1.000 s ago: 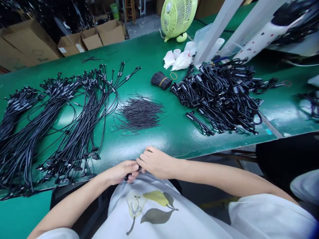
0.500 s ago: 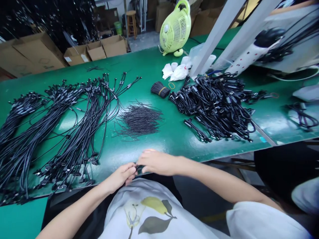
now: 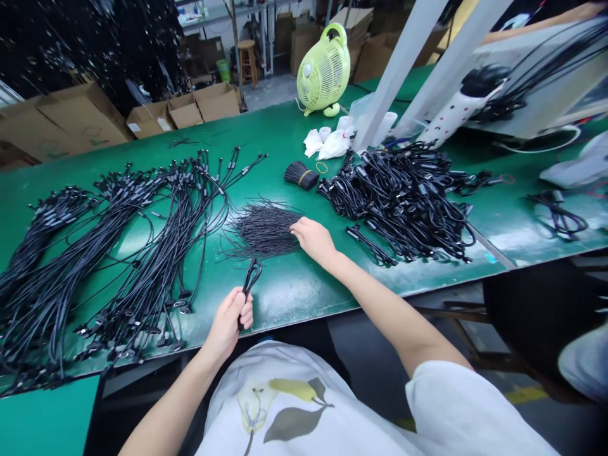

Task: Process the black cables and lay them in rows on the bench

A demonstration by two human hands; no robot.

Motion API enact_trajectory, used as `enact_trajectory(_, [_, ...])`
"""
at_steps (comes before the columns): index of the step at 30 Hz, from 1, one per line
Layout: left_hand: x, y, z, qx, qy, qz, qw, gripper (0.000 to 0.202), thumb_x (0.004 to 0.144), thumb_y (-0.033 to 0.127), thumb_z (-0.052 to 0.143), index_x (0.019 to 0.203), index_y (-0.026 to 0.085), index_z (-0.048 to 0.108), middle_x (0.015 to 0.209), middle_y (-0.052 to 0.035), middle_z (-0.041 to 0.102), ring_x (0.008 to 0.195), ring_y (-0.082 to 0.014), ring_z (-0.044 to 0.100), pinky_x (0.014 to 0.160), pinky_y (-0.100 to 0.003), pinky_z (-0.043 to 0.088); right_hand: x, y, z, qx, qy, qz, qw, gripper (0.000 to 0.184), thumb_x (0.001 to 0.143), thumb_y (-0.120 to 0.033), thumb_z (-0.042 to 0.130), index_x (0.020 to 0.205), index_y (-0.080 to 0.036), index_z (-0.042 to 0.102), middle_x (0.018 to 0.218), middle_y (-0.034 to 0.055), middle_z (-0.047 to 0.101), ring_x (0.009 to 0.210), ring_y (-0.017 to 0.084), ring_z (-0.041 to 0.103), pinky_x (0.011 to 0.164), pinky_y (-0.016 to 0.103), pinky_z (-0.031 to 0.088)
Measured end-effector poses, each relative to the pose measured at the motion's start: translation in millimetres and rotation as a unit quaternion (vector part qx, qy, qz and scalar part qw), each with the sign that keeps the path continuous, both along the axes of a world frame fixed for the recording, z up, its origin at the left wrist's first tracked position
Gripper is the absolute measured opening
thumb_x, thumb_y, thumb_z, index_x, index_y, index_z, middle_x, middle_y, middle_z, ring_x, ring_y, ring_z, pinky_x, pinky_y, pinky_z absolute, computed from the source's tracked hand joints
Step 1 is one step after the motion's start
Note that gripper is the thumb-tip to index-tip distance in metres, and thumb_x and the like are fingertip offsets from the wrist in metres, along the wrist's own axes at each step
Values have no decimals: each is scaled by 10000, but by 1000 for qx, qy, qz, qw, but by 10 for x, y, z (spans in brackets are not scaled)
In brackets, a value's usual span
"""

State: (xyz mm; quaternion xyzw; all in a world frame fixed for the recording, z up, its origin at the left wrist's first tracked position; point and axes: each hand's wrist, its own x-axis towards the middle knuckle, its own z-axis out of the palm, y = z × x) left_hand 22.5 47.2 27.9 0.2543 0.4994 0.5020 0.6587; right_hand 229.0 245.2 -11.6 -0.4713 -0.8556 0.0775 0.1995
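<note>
My left hand [image 3: 232, 316] is closed around a folded black cable [image 3: 251, 277], whose looped end sticks up above the fist near the table's front edge. My right hand [image 3: 313, 239] reaches to the right end of a pile of thin black twist ties [image 3: 266, 229], fingertips pinched at the tie ends. Whether a single tie is between those fingers is too small to make out. The looped cable stands just in front of the pile.
Long loose cables [image 3: 166, 234] lie in bunches on the left of the green table [image 3: 294, 291]. Coiled cables [image 3: 399, 202] are heaped at right. Behind the ties lies a banded tie bundle [image 3: 301, 175]. A green fan [image 3: 325, 71] stands farther back, beside slanted white posts [image 3: 401, 69].
Both hands were together at the table edge. My right hand has moved away to the tie pile; my left has shifted slightly, and the folded cable now shows in it.
</note>
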Motion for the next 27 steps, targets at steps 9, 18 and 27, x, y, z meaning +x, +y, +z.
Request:
enact_trajectory(9, [300,205,5,22,-57,-22,998,548,767,479,715,1167,158,521,577,89,365,460,-53,305,440,-179,253,-195,-1282,213,-199,249,90,944,165,913,-245,518,886,-175,665,778,8,574,658,105,529,635,227,424])
enact_trajectory(18, [185,121,-67,89,99,-27,991,299,861,460,576,953,175,578,598,58,434,465,-77,344,459,-205,311,-301,-1436,342,26,108,153,982,275,973,-218,375,892,-164,632,806,68,595,753,161,538,710,288,419])
enact_trajectory(27, [4,77,-154,182,486,-95,850,211,863,178,421,881,197,630,776,-43,648,771,-198,603,742,-300,438,-437,-1336,438,311,-110,317,889,294,937,-127,346,1028,-99,625,1184,148,590,1124,252,485,894,378,377])
